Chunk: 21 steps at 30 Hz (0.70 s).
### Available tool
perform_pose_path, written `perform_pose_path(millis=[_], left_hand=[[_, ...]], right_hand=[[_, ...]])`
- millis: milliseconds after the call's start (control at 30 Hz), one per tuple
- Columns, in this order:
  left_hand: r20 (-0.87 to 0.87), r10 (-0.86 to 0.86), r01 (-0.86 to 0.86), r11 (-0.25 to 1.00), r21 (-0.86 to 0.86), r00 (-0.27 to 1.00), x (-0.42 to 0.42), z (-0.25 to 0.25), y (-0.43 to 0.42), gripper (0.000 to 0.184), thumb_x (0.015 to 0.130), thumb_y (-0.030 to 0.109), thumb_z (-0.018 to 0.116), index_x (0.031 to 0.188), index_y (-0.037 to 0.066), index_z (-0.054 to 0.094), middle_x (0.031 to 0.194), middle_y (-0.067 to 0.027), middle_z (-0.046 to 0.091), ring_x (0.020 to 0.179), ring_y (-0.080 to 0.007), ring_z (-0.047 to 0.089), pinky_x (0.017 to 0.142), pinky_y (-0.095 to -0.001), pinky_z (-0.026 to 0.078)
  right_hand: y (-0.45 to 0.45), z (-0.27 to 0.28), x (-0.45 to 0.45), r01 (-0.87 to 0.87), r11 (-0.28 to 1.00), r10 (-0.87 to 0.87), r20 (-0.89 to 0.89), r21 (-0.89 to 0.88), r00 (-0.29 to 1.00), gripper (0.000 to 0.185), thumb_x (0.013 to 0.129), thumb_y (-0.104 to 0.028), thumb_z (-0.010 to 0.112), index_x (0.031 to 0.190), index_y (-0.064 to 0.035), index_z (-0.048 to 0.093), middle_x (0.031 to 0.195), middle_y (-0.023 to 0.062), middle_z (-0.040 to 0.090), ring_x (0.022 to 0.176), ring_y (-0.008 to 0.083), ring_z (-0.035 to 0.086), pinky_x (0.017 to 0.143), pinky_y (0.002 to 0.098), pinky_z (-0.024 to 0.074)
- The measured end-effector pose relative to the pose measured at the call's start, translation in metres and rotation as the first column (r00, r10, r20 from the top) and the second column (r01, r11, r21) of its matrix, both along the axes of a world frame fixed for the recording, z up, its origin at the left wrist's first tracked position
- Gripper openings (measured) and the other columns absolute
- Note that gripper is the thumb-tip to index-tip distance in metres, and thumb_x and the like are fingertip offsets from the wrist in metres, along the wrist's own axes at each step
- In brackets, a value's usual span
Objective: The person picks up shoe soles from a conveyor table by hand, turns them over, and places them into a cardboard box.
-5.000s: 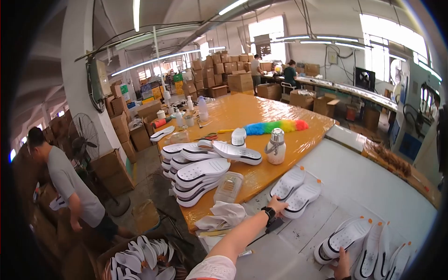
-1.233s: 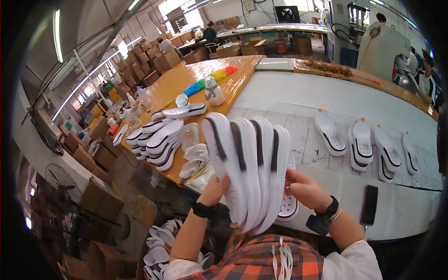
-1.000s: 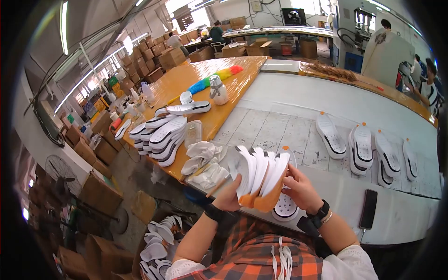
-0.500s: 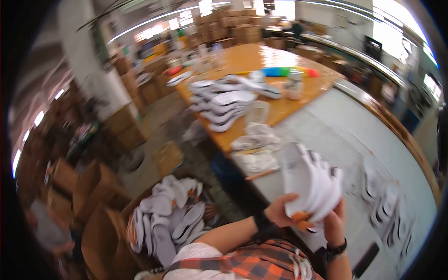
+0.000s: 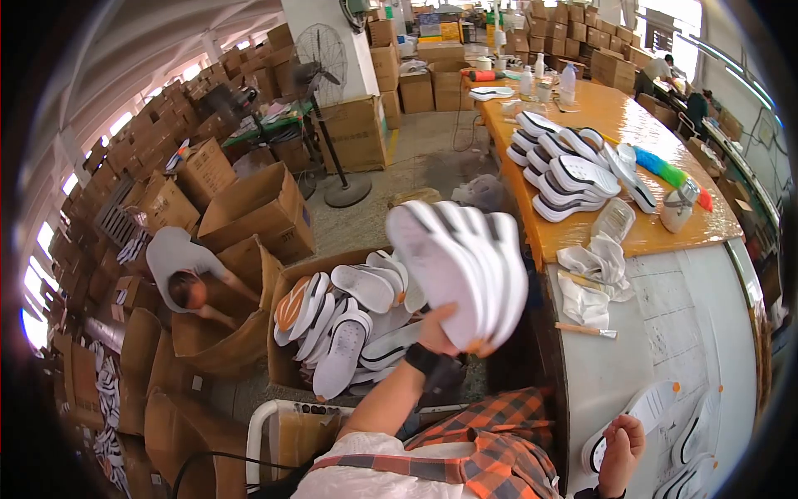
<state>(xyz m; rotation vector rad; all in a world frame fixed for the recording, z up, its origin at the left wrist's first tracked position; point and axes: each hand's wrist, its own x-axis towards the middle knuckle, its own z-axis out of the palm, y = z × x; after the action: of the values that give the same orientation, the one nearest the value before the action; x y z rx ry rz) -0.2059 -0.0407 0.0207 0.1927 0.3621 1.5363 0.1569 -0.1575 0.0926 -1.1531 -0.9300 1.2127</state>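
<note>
My left hand (image 5: pixel 439 330) grips a stack of white shoe soles (image 5: pixel 453 274) with dark edge stripes, raised over the floor side. Below it stands an open carton (image 5: pixel 281 366) piled with loose soles (image 5: pixel 342 353), some with orange undersides. My right hand (image 5: pixel 623 445) is curled closed above the pale worktop (image 5: pixel 607 366), with nothing visible in its fingers. It overlaps a white sole (image 5: pixel 652 405) lying there. More soles (image 5: pixel 697 426) lie to its right.
Stacked soles (image 5: pixel 573 179) sit on the wooden table (image 5: pixel 706 224), beside a jar (image 5: pixel 680 208) and a rainbow-coloured duster (image 5: pixel 661 166). White cloths (image 5: pixel 594 270) and a brush (image 5: pixel 586 330) lie nearer. A co-worker (image 5: pixel 187 266) bends over a carton at left. A standing fan (image 5: pixel 332 141) is behind.
The stack of soles has moved left, off the worktop side, now in my left hand alone. My right hand has let go and is lower right. The view has turned left.
</note>
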Motion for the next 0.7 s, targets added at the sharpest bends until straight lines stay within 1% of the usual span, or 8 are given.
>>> perform_pose_path(millis=[67, 100, 267, 367, 400, 467, 567, 700], left_hand=[[-0.038, 0.178, -0.178, 0.984, -0.013, 0.983, -0.044, -0.010, 0.005, 0.050, 0.075, 0.017, 0.056, 0.120, 0.000, 0.043, 0.114, -0.0159, 0.053, 0.107, -0.0337, 0.050, 0.093, -0.0492, 0.039], [0.013, 0.264, -0.264, 0.964, -0.012, 0.964, -0.061, -0.016, 0.010, 0.051, 0.075, 0.019, 0.057, 0.121, 0.002, 0.042, 0.115, -0.0143, 0.052, 0.108, -0.0332, 0.050, 0.093, -0.0503, 0.038], [0.206, 0.408, -0.400, 0.913, -0.080, 0.889, -0.196, -0.073, 0.022, 0.062, 0.068, 0.027, 0.066, 0.122, 0.007, 0.042, 0.115, -0.0117, 0.050, 0.108, -0.0326, 0.046, 0.092, -0.0506, 0.036], [0.172, 0.631, -0.597, 0.774, -0.211, 0.757, -0.252, -0.103, 0.003, 0.064, 0.068, 0.033, 0.065, 0.121, 0.004, 0.042, 0.117, -0.0143, 0.047, 0.104, -0.0323, 0.045, 0.086, -0.0517, 0.038], [0.059, 0.722, -0.676, 0.671, -0.305, 0.689, -0.266, -0.121, -0.004, 0.052, 0.071, 0.038, 0.062, 0.108, 0.004, 0.049, 0.105, -0.0141, 0.050, 0.091, -0.0308, 0.047, 0.080, -0.0524, 0.041], [-0.150, 0.824, -0.759, 0.412, -0.504, 0.547, -0.269, -0.139, -0.014, 0.045, 0.081, 0.047, 0.041, 0.108, 0.013, 0.052, 0.107, -0.0073, 0.054, 0.096, -0.0287, 0.053, 0.083, -0.0537, 0.040], [-0.274, 0.717, -0.739, 0.480, -0.473, 0.641, -0.338, -0.258, -0.013, 0.047, 0.080, 0.043, 0.045, 0.103, 0.003, 0.053, 0.102, -0.0133, 0.054, 0.088, -0.0332, 0.054, 0.079, -0.0487, 0.045], [-0.339, 0.594, -0.637, 0.410, -0.653, 0.730, -0.306, -0.247, -0.011, 0.046, 0.078, 0.040, 0.052, 0.099, -0.001, 0.054, 0.097, -0.0140, 0.055, 0.086, -0.0334, 0.053, 0.077, -0.0443, 0.047]], right_hand=[[-0.003, -0.008, 0.015, -0.039, 0.996, 0.043, 0.045, -0.077, 0.998, 0.026, 0.088, -0.012, 0.052, 0.110, 0.0006, 0.051, 0.101, 0.0096, 0.057, 0.092, 0.0193, 0.054, 0.080, 0.0313, 0.0450], [-0.003, -0.006, 0.014, -0.017, 0.994, 0.014, -0.033, -0.109, 0.999, 0.020, 0.088, -0.005, 0.050, 0.105, 0.0035, 0.053, 0.102, 0.0117, 0.056, 0.093, 0.0194, 0.053, 0.085, 0.0316, 0.0427], [-0.009, -0.015, 0.028, -0.006, 0.992, -0.008, -0.104, -0.129, 0.995, 0.021, 0.089, -0.006, 0.048, 0.107, 0.0026, 0.052, 0.105, 0.0126, 0.056, 0.098, 0.0208, 0.053, 0.088, 0.0343, 0.0414], [-0.011, -0.024, 0.035, 0.024, 0.992, -0.044, -0.164, -0.123, 0.985, 0.023, 0.088, -0.008, 0.049, 0.109, 0.0020, 0.051, 0.105, 0.0118, 0.056, 0.097, 0.0202, 0.053, 0.087, 0.0342, 0.0418], [-0.011, -0.027, 0.037, 0.040, 0.988, -0.067, -0.174, -0.151, 0.982, 0.023, 0.088, -0.008, 0.049, 0.109, 0.0020, 0.051, 0.105, 0.0118, 0.056, 0.096, 0.0202, 0.053, 0.086, 0.0340, 0.0421], [-0.013, -0.032, 0.037, 0.073, 0.975, -0.114, -0.196, -0.208, 0.974, 0.022, 0.088, -0.008, 0.049, 0.108, 0.0020, 0.051, 0.104, 0.0119, 0.057, 0.095, 0.0201, 0.053, 0.085, 0.0336, 0.0426], [-0.011, -0.023, 0.029, 0.070, 0.974, -0.114, -0.200, -0.214, 0.973, 0.022, 0.087, -0.006, 0.051, 0.107, 0.0026, 0.052, 0.102, 0.0118, 0.058, 0.092, 0.0198, 0.054, 0.083, 0.0321, 0.0434], [-0.013, -0.019, 0.033, 0.081, 0.977, -0.118, -0.183, -0.196, 0.976, 0.023, 0.087, -0.007, 0.051, 0.108, 0.0039, 0.052, 0.101, 0.0118, 0.058, 0.091, 0.0198, 0.054, 0.081, 0.0317, 0.0441]])
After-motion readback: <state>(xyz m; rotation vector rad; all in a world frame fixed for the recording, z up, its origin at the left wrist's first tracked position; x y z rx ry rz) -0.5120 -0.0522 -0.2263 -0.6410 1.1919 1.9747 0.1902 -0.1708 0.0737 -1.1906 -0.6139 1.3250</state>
